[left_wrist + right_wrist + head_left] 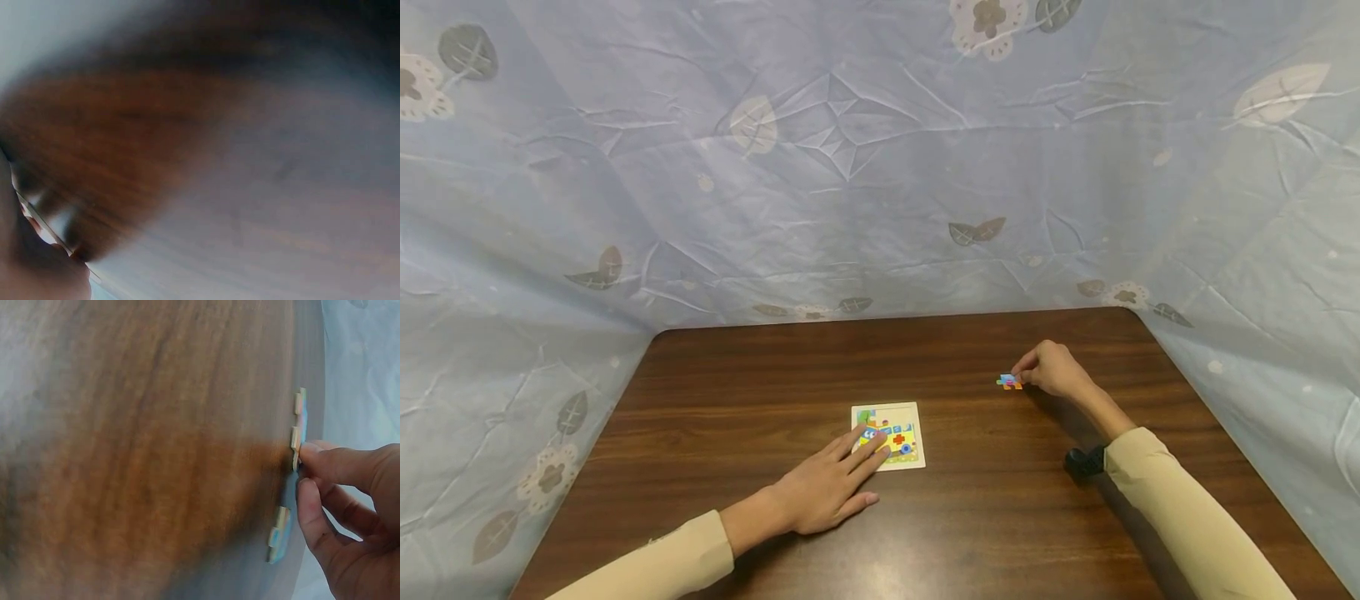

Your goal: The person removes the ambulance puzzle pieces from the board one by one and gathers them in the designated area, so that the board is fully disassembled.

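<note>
My left hand [831,487] rests with spread, straight fingers over the left part of a small square jigsaw puzzle [910,414], partly covering its picture. The puzzle has a pale frame and a yellow, blue and green picture with a red cross; bare backing shows along its upper part. Farther right, my right hand [1054,371] pinches a blue-and-orange jigsaw piece [1009,381] between thumb and fingertips, close over the table. In the right wrist view the held piece [301,422] appears edge-on, and a second piece [279,534] lies near the fingertips.
The dark brown wooden table [760,367] has rounded far corners. A pale blue curtain [850,208] with flowers and leaves hangs along its back and sides. A black band [1084,462] sits on the right wrist. The left wrist view is mostly blurred table.
</note>
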A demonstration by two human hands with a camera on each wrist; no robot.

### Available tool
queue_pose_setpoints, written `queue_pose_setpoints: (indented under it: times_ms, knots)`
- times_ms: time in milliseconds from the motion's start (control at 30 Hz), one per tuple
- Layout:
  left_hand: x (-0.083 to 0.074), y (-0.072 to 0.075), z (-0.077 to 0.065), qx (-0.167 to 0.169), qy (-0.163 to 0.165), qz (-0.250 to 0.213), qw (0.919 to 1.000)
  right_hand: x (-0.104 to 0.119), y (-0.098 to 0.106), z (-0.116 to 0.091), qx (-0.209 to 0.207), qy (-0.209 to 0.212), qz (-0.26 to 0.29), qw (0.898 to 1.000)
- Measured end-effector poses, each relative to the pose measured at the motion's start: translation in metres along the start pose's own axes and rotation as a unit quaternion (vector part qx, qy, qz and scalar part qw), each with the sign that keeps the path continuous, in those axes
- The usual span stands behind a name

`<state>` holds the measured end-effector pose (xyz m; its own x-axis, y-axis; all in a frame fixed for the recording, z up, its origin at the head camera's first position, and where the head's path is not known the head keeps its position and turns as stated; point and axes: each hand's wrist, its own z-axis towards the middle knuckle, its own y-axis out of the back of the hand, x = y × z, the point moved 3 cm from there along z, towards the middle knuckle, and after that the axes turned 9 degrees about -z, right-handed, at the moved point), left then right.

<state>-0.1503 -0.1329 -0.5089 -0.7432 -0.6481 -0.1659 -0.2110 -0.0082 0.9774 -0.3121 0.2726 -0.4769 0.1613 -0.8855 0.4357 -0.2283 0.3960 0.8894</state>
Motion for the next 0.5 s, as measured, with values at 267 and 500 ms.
queue_pose_setpoints:
  times_ms: [267, 500]
  knots:
    - [0.001, -0.001, -0.001, 0.005, 0.006, -0.001, 1.0, 0.016, 0.024, -0.01, -0.031, 0.017, 0.025, 0.999]
    - [-0.001, 0.001, 0.001, 0.008, 0.008, -0.005, 0.9999, 0.041, 0.029, -0.01, -0.046, 0.043, 0.044, 0.997]
